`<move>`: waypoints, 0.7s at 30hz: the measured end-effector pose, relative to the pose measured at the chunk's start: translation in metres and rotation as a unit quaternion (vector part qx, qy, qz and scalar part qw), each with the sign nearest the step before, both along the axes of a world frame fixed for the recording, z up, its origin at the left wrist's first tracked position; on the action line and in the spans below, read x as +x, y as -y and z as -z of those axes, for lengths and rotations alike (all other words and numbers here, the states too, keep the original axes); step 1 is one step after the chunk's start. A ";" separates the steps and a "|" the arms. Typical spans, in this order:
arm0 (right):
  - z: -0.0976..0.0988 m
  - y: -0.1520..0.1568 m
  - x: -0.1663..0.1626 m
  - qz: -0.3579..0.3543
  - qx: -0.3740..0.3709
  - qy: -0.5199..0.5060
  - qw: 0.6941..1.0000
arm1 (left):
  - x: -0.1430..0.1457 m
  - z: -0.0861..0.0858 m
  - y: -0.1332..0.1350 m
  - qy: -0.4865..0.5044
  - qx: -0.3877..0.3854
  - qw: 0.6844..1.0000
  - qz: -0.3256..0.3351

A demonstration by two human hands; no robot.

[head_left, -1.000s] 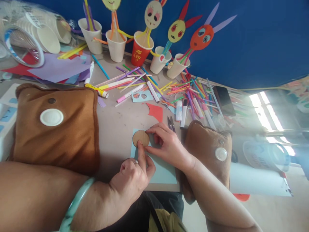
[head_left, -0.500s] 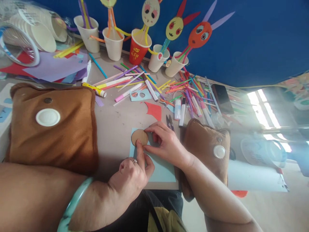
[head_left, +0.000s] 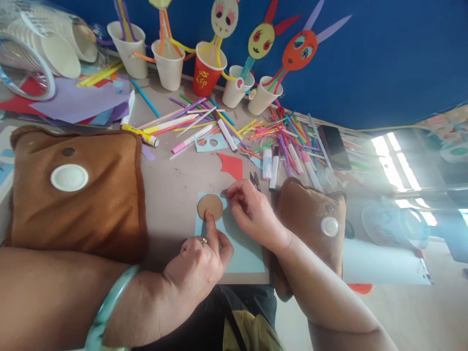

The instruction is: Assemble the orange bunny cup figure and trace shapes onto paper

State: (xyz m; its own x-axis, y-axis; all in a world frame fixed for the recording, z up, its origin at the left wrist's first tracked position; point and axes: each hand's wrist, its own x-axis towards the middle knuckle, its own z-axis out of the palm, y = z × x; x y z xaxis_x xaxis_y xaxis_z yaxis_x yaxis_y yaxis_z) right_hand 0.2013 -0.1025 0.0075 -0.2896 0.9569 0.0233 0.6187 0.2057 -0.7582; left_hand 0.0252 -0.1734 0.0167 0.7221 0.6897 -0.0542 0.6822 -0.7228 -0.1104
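One fingertip of our left hand (head_left: pixel 200 261) presses on the near part of a round cardboard disc (head_left: pixel 212 202), while that hand's other fingers curl loosely inward. Our right hand (head_left: pixel 258 217) is just beside the disc, its fingers bent toward the thumb; we cannot tell whether it pinches anything. Under both hands lies a light blue sheet (head_left: pixel 246 258), with the disc flat on its far left corner. Just beyond our right hand we see dark scissor blades (head_left: pixel 258 183), and farther ahead a red paper scrap (head_left: pixel 231 165). A large brown cushion (head_left: pixel 113 204) sits left of our left hand, a smaller brown cushion (head_left: pixel 307 209) right of our right hand. Beyond the hands, coloured sticks (head_left: pixel 283 127) and markers (head_left: pixel 227 135) litter the bench (head_left: pixel 168 180), and past those we have five paper cups (head_left: pixel 207 78) in a row along a blue wall (head_left: pixel 347 73).
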 end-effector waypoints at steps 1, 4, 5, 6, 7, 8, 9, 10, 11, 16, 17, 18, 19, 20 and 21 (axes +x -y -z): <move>0.000 0.000 0.000 0.000 0.002 0.003 1.000 | 0.000 0.001 0.000 0.005 -0.006 1.000 -0.004; 0.000 -0.001 0.000 0.000 0.012 0.010 1.000 | -0.001 0.001 -0.002 0.012 -0.023 1.000 -0.007; 0.000 -0.001 0.000 0.001 0.016 0.011 1.000 | -0.002 0.001 -0.003 0.014 -0.029 0.999 -0.002; 0.000 -0.001 0.000 0.001 0.019 0.011 1.000 | -0.003 0.000 -0.005 0.015 -0.036 0.999 0.007; 0.000 -0.001 0.000 0.000 0.023 0.011 1.000 | -0.005 0.000 -0.007 0.016 -0.043 0.999 0.017; 0.000 -0.002 0.000 0.000 0.027 0.011 1.000 | -0.007 -0.001 -0.009 0.017 -0.049 0.998 0.026; 0.001 -0.002 0.000 -0.002 0.031 0.012 0.999 | -0.008 -0.001 -0.011 0.019 -0.054 0.998 0.032; 0.001 -0.002 0.000 -0.004 0.036 0.014 0.999 | -0.009 -0.002 -0.013 0.019 -0.059 0.998 0.034; 0.002 -0.001 0.000 -0.007 0.040 0.014 0.999 | -0.010 -0.003 -0.013 0.019 -0.063 0.997 0.035; 0.006 0.000 0.000 -0.030 0.037 -0.009 0.999 | -0.008 0.002 -0.011 0.003 -0.078 0.997 0.027; 0.007 0.000 0.000 -0.033 0.034 -0.014 0.999 | -0.007 0.006 -0.009 -0.002 -0.074 0.997 0.023; 0.008 0.000 0.000 -0.035 0.031 -0.017 0.999 | -0.006 0.011 -0.008 -0.006 -0.067 0.998 0.019; 0.009 0.000 0.001 -0.036 0.030 -0.020 0.999 | -0.006 0.017 -0.006 -0.011 -0.056 0.998 0.020; 0.009 0.000 0.001 -0.038 0.031 -0.022 0.999 | -0.006 0.022 -0.005 -0.012 -0.043 0.999 0.027; 0.010 0.000 0.001 -0.040 0.032 -0.022 0.998 | -0.006 0.027 -0.003 -0.009 -0.031 0.999 0.034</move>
State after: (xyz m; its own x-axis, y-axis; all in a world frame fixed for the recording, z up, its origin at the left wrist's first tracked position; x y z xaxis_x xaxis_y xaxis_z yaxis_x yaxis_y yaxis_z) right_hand 0.2026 -0.1024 -0.0022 -0.3626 0.9268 0.0978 0.5642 0.3018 -0.7685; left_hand 0.0194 -0.1701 -0.0103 0.7657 0.6341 -0.1078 0.6295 -0.7732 -0.0762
